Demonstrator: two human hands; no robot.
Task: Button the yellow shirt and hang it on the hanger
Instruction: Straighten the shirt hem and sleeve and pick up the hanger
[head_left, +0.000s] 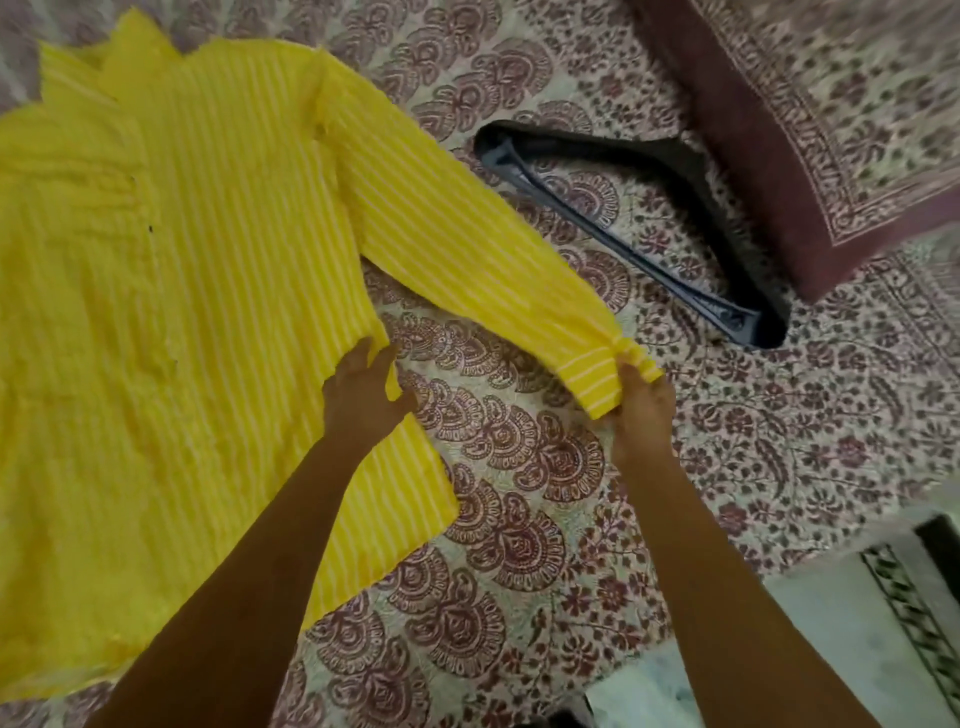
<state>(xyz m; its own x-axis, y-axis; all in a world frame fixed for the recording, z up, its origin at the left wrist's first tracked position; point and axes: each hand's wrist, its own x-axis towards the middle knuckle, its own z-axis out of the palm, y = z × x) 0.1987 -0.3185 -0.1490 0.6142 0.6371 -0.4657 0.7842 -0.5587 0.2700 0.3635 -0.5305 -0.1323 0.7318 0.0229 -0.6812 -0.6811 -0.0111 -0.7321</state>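
Cloth of the yellow shirt (182, 312) fills the left half of the view and runs off the left edge, lying flat on a bed covered with a maroon paisley bedsheet (519, 467). The shirt is bright yellow with thin white stripes, its collar end toward the top left. Its front is blurred, so whether it is buttoned cannot be told. The left hand (363, 397) pinches the shirt's side edge, fingers curled round the fabric. From the shoulder, the sleeve (457, 228) stretches diagonally down and right, apart from the body, with bare sheet between them. The right hand (641, 415) grips the cuff (597, 374), which bunches under the fingers. Just beyond the sleeve a black plastic hanger (582, 136) lies flat on the sheet, close to the sleeve but not touching it. Open bedsheet spreads below the sleeve and around both forearms. A maroon-bordered pillow (810, 104) sits near the top right corner, near the hanger. At the bottom right the bed ends and pale floor (841, 623) shows.
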